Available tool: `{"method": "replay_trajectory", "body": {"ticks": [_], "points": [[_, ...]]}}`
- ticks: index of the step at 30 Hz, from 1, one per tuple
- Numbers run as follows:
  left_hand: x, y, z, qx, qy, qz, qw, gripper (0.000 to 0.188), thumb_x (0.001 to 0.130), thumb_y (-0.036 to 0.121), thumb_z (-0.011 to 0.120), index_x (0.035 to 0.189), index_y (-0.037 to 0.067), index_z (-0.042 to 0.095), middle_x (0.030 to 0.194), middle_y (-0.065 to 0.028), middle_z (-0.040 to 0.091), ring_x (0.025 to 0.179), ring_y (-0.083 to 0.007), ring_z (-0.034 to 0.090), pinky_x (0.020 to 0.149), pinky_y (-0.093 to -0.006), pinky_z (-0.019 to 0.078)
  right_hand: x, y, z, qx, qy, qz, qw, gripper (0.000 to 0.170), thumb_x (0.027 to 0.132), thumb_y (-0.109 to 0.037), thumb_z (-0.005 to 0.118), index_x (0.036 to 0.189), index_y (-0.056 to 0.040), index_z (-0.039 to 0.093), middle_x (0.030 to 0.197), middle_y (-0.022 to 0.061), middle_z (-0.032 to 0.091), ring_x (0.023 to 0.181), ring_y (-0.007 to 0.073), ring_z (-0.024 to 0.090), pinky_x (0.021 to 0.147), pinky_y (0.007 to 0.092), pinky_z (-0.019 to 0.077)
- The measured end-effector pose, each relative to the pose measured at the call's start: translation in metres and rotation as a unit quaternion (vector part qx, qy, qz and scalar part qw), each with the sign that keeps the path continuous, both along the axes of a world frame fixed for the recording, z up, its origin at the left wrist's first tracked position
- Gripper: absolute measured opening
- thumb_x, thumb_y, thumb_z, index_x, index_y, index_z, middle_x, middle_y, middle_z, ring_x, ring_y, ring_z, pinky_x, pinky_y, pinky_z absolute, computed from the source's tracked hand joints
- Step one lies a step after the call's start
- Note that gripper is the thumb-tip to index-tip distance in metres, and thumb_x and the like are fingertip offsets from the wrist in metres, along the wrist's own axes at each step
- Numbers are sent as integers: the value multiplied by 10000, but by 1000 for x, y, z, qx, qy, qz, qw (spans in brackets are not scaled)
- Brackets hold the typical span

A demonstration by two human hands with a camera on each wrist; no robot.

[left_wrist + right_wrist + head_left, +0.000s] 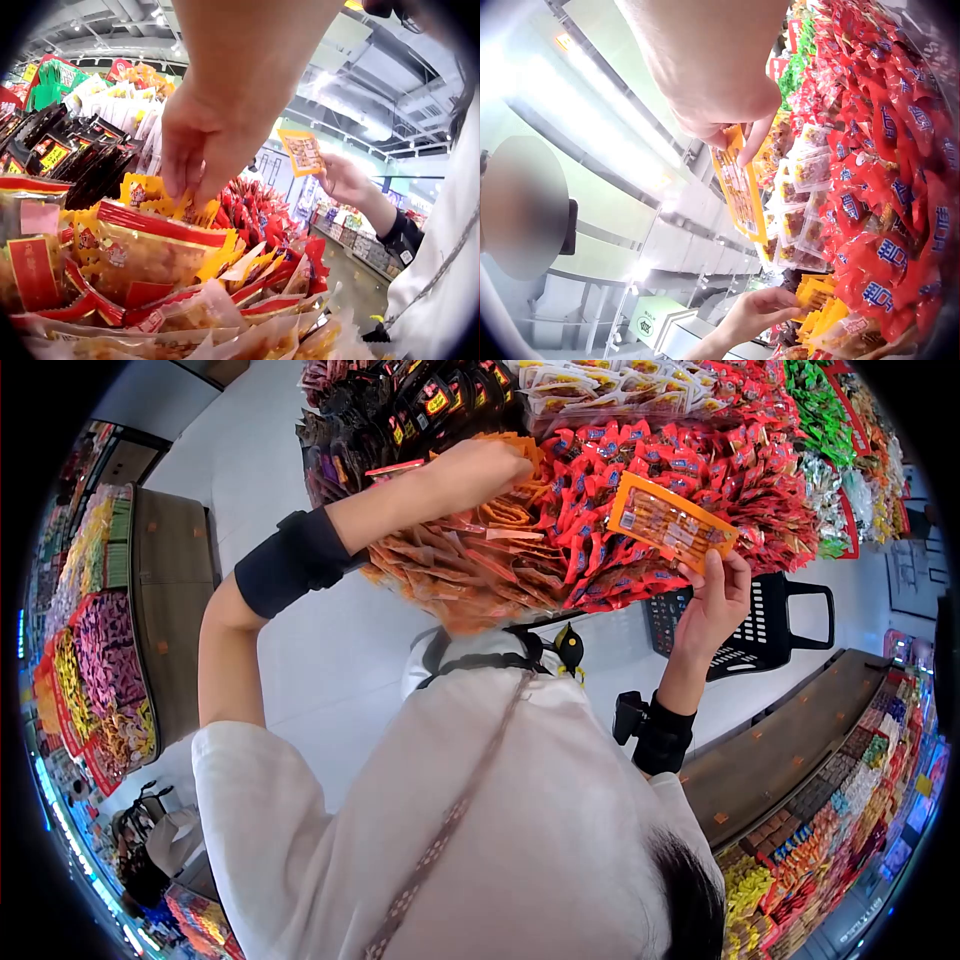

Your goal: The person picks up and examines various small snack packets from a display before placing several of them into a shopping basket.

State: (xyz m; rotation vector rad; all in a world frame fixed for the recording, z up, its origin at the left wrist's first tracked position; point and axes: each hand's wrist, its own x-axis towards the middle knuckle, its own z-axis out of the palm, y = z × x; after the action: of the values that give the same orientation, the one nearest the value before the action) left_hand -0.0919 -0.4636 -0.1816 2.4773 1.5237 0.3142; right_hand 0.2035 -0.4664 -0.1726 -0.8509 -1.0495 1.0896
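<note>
My right hand holds a flat orange-edged snack packet up over the red-wrapped snacks, thumb and fingers pinching one end. Its clear window shows brown strips inside, plain in the right wrist view as well. My left hand reaches down into a row of yellow-orange snack packets on the display. In the left wrist view its thumb and fingers pinch the top edge of one yellow-orange packet. Larger clear packets with red bands stand just in front of that hand.
Black packets and white packets lie behind the left hand; red-wrapped snacks fill the middle. A black shopping basket is below the right hand. Other stocked shelves stand at the left and lower right.
</note>
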Motion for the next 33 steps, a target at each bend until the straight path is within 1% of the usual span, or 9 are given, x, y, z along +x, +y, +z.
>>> {"method": "replay_trajectory", "body": {"ticks": [4, 16, 20, 22, 23, 25, 29, 31, 33], "points": [[-4, 11, -12, 28, -10, -24, 999, 76, 711, 89, 519, 686, 25, 551, 658, -141, 570, 690, -306, 577, 634, -393, 451, -7, -1, -4, 2, -7, -2, 1000, 137, 807, -19, 565, 928, 18, 515, 866, 79, 567, 741, 142, 583, 582, 255, 536], [-5, 0, -25, 55, -29, -47, 997, 83, 736, 88, 529, 726, 27, 584, 665, -156, 578, 680, -312, 577, 628, -399, 458, -38, 3, 4, -9, -23, 26, 999, 124, 814, -33, 558, 913, 30, 516, 852, 82, 566, 719, 126, 576, 598, 245, 536], [-18, -6, -8, -11, -51, -6, 999, 99, 758, 70, 530, 799, 11, 598, 704, -170, 590, 700, -311, 587, 635, -387, 469, -33, 10, 9, 13, -34, 27, 999, 117, 813, -14, 553, 913, 35, 517, 845, 85, 575, 730, 132, 582, 602, 251, 536], [-32, 2, -3, -26, -69, 29, 997, 134, 772, 56, 529, 872, 10, 606, 751, -185, 598, 720, -322, 591, 648, -375, 477, -27, 19, 14, 36, -103, 33, 994, 116, 808, -10, 561, 908, 34, 522, 837, 84, 582, 733, 130, 586, 619, 249, 534], [-40, 4, -2, 65, -78, -7, 995, 153, 766, 46, 538, 900, 4, 599, 767, -191, 598, 741, -326, 587, 666, -377, 475, -27, 24, 17, 47, -139, 45, 988, 116, 805, -13, 567, 904, 32, 528, 839, 83, 583, 729, 126, 585, 627, 247, 533], [-42, 8, 3, 26, -72, -3, 997, 162, 762, 49, 551, 907, -11, 590, 796, -197, 597, 772, -331, 582, 683, -381, 472, -32, 38, 22, 74, -188, 70, 977, 117, 803, -31, 579, 898, 26, 539, 844, 69, 587, 724, 111, 581, 620, 240, 522], [-37, 16, -13, 34, -16, -6, 999, 163, 756, 70, 573, 896, -12, 592, 794, -195, 599, 780, -334, 581, 690, -381, 474, -50, 66, 27, 159, -277, 144, 937, 120, 804, -67, 591, 886, 13, 557, 796, 44, 602, 704, 67, 567, 588, 225, 486], [-29, 17, -15, 39, 44, 13, 998, 156, 754, 82, 583, 881, -7, 594, 780, -190, 601, 774, -334, 583, 689, -383, 475, -62, 72, 32, 151, -341, 169, 912, 117, 813, -71, 579, 881, 20, 553, 790, 31, 593, 701, 64, 563, 630, 215, 485], [-27, 16, -21, -12, 54, 35, 998, 136, 756, 105, 583, 857, 15, 598, 754, -175, 603, 752, -330, 587, 677, -392, 475, -74, 72, 36, 134, -383, 195, 893, 123, 819, -87, 573, 878, 19, 551, 766, 24, 591, 695, 60, 561, 642, 206, 474]]}}
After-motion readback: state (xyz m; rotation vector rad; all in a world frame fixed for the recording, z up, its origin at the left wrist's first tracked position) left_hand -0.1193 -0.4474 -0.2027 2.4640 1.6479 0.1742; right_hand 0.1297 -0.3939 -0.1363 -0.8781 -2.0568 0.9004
